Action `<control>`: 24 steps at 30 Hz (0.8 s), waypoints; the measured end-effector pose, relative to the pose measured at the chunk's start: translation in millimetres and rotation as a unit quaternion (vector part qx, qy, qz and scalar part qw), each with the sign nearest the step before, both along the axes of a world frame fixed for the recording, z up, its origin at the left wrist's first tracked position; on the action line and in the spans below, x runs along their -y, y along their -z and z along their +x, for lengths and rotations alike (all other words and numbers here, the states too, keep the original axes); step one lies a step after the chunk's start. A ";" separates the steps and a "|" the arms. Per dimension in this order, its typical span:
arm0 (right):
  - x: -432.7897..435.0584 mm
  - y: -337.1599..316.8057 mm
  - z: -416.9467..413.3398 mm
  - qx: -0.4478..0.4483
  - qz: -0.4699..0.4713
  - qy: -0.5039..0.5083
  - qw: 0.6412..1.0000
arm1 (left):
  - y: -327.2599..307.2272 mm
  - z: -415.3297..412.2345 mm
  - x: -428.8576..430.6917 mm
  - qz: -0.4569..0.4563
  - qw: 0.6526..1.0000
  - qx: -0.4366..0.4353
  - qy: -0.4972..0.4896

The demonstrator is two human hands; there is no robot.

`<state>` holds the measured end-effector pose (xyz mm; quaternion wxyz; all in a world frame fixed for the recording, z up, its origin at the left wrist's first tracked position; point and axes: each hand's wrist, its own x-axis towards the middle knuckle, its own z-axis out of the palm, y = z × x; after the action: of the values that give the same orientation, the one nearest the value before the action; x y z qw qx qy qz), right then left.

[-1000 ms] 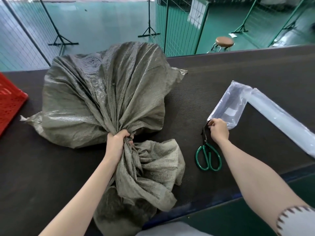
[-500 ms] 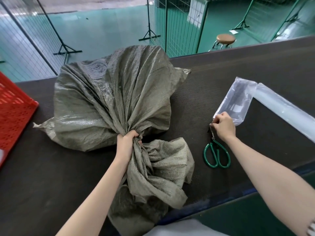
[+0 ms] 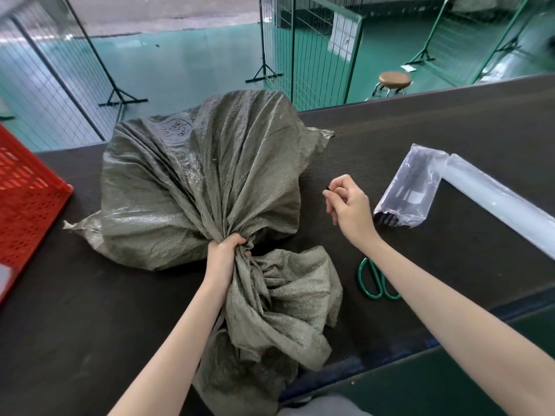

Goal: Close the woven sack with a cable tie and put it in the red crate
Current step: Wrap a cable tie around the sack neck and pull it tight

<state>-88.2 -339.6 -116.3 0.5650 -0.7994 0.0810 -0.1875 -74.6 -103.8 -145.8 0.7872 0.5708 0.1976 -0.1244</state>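
Observation:
A full grey-green woven sack [image 3: 198,181] lies on the dark table. My left hand [image 3: 225,250] is clenched around its gathered neck, and the loose mouth fabric [image 3: 282,298] spills toward me over the table's near edge. My right hand [image 3: 348,205] hovers above the table to the right of the sack, fingers pinched on a thin black cable tie [image 3: 327,190]; only its tip shows past my fingertips. The red crate [image 3: 27,202] stands at the table's left edge, partly out of frame.
A clear plastic bag of black cable ties [image 3: 411,187] lies right of my right hand, beside a long clear plastic roll [image 3: 501,202]. Green-handled scissors [image 3: 375,280] lie under my right forearm. Wire fence panels and a stool [image 3: 393,81] stand beyond the table.
My right hand has left the mouth of the plastic bag and moved left toward the sack with a cable tie pinched in it. My left hand keeps its grip on the neck.

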 end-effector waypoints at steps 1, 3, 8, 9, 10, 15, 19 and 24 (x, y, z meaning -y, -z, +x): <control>-7.8 -8.0 -0.3 0.010 0.013 -0.013 1.000 | 0.1 -0.2 -0.6 0.001 1.000 -0.004 0.000; -23.4 -24.8 -2.7 0.026 0.036 -0.048 0.998 | -0.2 -1.1 -0.7 0.002 1.000 -0.006 0.007; -50.6 -46.6 -13.4 0.022 0.027 -0.132 0.991 | 1.7 -4.2 -6.4 0.010 0.999 0.023 0.032; -53.0 -46.1 -15.0 0.018 0.001 -0.137 0.990 | 0.9 -4.7 -7.7 0.013 0.999 0.025 0.040; -56.6 -44.3 -16.5 0.012 -0.030 -0.143 0.989 | -0.6 -5.8 -10.3 0.016 0.999 0.021 0.048; -62.1 -30.6 -20.5 -0.067 -0.137 -0.216 0.964 | -7.7 -9.4 -17.6 0.059 0.995 -0.004 0.076; -53.1 -17.4 -14.8 -0.131 -0.179 -0.209 0.952 | -14.4 -14.7 -19.3 0.060 0.995 -0.005 0.081; -58.2 -6.8 0.1 -0.176 -0.271 -0.231 0.918 | -16.5 -26.0 -21.2 -0.030 0.998 0.004 0.063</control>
<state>-88.1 -281.4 -109.5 0.3304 -0.9387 -0.0616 0.0772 -100.6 -82.6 -129.4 0.7953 0.5589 0.1540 -0.1772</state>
